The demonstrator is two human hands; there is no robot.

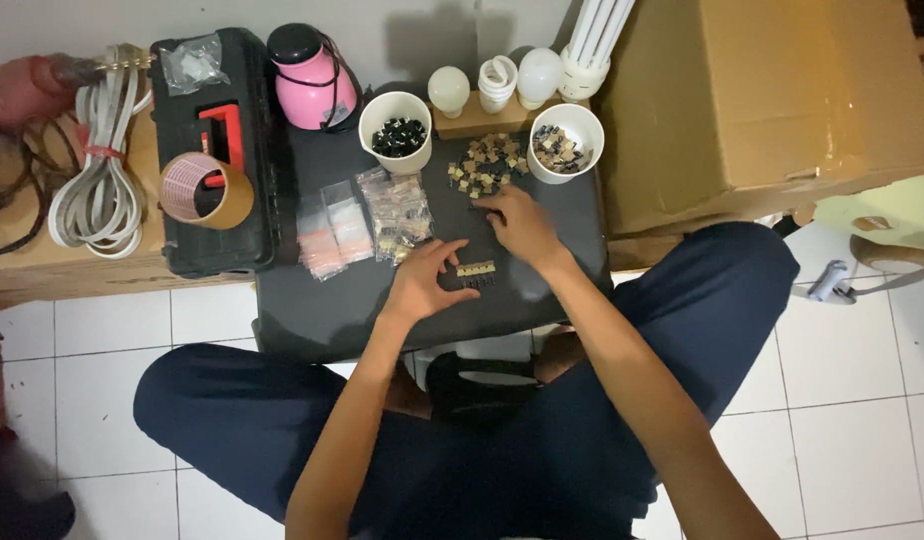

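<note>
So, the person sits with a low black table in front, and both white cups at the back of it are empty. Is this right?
Not quite. In the head view neither cup is empty: the left white cup holds small black parts, and the right white cup holds small mixed tan and dark parts. The rest is right: the person sits at the low black table.

This looks like a home turned makeshift workshop: a person sits on a white tiled floor (842, 400) at a low dark worktop (312, 310). Along its far edge stand a black toolbox (252, 150), coiled white cable (97, 190), light bulbs (497, 80) and a cardboard box (772, 90).
</note>
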